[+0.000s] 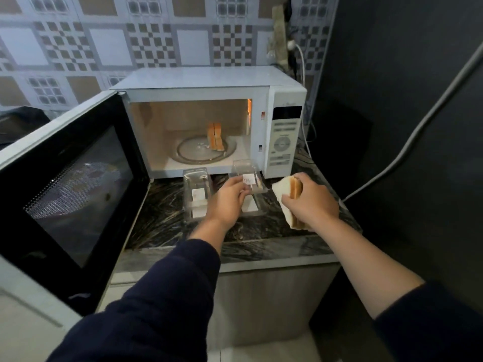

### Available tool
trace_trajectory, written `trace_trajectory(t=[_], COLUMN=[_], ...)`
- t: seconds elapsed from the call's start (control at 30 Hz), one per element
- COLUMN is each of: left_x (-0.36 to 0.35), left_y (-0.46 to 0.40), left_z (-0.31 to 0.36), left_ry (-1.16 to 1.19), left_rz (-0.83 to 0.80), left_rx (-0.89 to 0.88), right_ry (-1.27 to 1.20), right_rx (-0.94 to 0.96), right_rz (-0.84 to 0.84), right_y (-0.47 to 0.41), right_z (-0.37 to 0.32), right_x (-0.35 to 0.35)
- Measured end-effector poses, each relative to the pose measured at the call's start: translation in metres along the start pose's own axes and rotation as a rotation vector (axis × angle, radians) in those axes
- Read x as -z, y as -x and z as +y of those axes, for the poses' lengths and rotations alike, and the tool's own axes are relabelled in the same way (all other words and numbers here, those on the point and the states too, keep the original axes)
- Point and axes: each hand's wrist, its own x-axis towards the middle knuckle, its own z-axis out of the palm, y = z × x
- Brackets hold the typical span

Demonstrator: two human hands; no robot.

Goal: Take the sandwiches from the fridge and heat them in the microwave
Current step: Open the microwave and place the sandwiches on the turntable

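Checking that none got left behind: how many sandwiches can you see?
2. One sandwich stands on the glass turntable inside the open microwave; the other sandwich is held in the right hand above the counter. None visible elsewhere.

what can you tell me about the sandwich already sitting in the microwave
The sandwich in the microwave is a pale bread piece with orange-brown crusts, standing upright on edge with a dark seam down its middle, so it looks like two halves pressed together. It rests on the glass turntable, toward its back right, inside the lit cavity of the white microwave, whose door hangs open. No wrapper is visible on it and neither hand touches it.
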Motion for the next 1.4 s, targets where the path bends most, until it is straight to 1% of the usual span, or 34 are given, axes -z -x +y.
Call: trace_trajectory(t=[0.1,0.2,0.3,0.37,0.53,0.67,0.77,0.87,1.03,1.1,1.17,1.23,1.4], left_x=[-0.006,-0.001,0.015,0.033,0.082,0.095,0.088,0.074,0.051,0.048,0.048,0.048,0.048], left_y=[0.008,0.009,0.008,0.006,-0.003,-0.002,-0.002,-0.007,-0.008,-0.008,-0.009,-0.011,-0.011], left_z=[-0.01,-0.007,0.003,0.003,-0.025,-0.065,-0.101,-0.134,-0.178,-0.185,-0.187,-0.187,-0.188], left_ry=[-0.066,-0.178,-0.272,-0.24,-0.253,-0.231,-0.208,-0.183,-0.204,-0.252,-0.269,-0.27,-0.262], left_rz=[-0.086,-0.108,0.005,0.09,0.25,0.252,0.215,0.167,0.074,0.056,0.062,0.071,0.099], left_rx=[-0.022,-0.029,-0.104,-0.113,-0.037,0.105,0.229,0.333,0.39,0.364,0.328,0.321,0.317], right_ry=[-0.021,-0.049,-0.033,-0.045,-0.082,-0.131,-0.154,-0.163,-0.11,-0.083,-0.102,-0.144,0.023], right_rx=[0.02,0.041,0.081,0.115,0.206,0.265,0.285,0.292,0.198,0.221,0.284,0.283,0.259], right_rz=[0.013,0.032,0.043,0.047,-0.001,-0.069,-0.12,-0.136,-0.225,-0.262,-0.247,-0.203,-0.109], right_y=[0.007,0.008,0.001,-0.008,-0.035,-0.064,-0.093,-0.127,-0.18,-0.197,-0.211,-0.222,-0.237], right_z=[-0.011,-0.032,-0.056,-0.074,-0.123,-0.16,-0.182,-0.203,-0.235,-0.246,-0.255,-0.262,-0.269], right_x=[0.015,0.028,0.038,0.046,0.048,0.017,-0.017,-0.05,-0.101,-0.119,-0.137,-0.15,-0.179])
